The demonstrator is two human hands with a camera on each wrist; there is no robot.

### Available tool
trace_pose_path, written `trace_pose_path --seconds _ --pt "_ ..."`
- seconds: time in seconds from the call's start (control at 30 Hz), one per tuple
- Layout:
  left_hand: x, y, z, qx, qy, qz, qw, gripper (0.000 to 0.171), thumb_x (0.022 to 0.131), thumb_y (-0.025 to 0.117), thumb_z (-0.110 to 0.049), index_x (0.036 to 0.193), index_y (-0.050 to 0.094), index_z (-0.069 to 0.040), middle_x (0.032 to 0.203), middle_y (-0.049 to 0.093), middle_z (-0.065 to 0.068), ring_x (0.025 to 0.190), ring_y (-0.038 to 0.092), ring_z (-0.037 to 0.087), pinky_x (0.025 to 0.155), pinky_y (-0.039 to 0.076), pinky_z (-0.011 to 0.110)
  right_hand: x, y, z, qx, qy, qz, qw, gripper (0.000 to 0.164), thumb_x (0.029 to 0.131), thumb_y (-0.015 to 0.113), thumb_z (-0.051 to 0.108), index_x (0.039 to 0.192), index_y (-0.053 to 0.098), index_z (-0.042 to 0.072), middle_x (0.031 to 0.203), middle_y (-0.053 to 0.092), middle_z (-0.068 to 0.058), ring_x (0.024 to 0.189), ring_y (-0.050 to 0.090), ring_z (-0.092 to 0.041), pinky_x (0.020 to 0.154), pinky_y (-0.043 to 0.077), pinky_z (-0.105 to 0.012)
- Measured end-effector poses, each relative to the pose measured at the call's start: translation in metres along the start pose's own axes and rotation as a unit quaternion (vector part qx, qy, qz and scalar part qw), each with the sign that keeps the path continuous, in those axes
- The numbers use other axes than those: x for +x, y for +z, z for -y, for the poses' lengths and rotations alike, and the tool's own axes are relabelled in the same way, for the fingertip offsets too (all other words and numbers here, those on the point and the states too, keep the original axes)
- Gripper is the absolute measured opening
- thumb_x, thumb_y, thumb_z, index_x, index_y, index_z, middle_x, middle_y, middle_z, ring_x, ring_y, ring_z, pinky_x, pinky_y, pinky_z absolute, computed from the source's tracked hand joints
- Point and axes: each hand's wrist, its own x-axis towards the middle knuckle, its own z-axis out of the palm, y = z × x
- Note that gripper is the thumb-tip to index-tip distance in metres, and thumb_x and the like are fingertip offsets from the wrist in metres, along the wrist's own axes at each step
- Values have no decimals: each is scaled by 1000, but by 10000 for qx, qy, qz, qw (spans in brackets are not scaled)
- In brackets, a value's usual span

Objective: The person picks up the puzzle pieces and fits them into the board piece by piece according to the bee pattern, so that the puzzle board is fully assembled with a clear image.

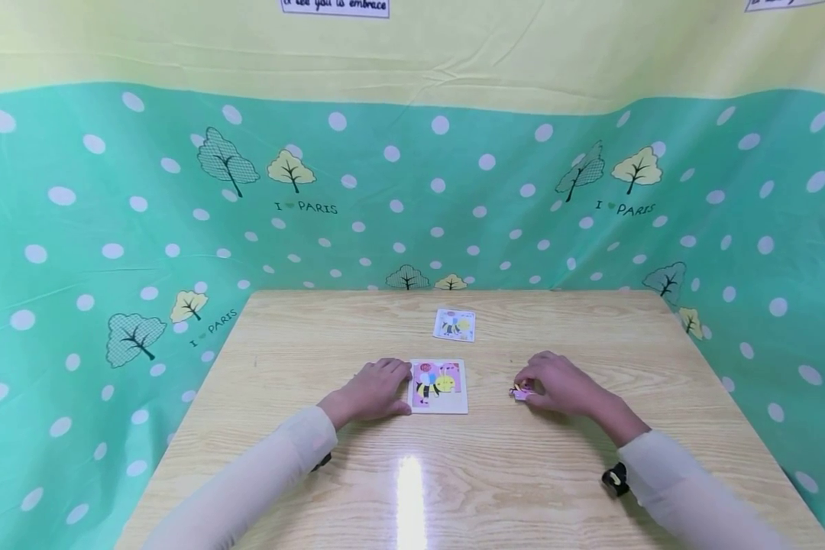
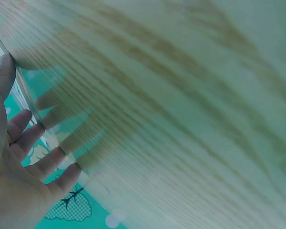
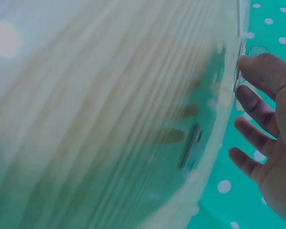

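A square jigsaw puzzle board (image 1: pixel 457 405) with a bee picture lies at the middle of the table, its lower right part bare white. At the board's left edge rests my left hand (image 1: pixel 376 391), thumb near the lower corner and fingers near the upper one. Those fingers look mostly straight and spread in the left wrist view. To the right of the board, my right hand (image 1: pixel 560 386) pinches a small pink puzzle piece (image 1: pixel 522 394) between thumb and forefinger. Seen edge-on in the right wrist view, that piece looks like a thin strip; the other fingers stay apart from it.
Behind the board lies a smaller bee picture card (image 1: pixel 454 325), slightly turned. The wooden table (image 1: pixel 302 328) reflects a bright light near its front. A green dotted cloth (image 1: pixel 357 214) hangs along the back and both sides.
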Motion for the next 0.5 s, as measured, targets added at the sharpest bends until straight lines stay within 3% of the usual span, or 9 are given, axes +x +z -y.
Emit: trace_pose_path --seconds 0.5 --pt "0 0 0 -8 -30 34 10000 70 91 64 -62 140 53 -13 152 52 10 142 47 32 112 47 51 36 7 37 234 77 262 9994 25 83 82 26 108 78 21 99 73 7 104 62 -20 99 51 -51"
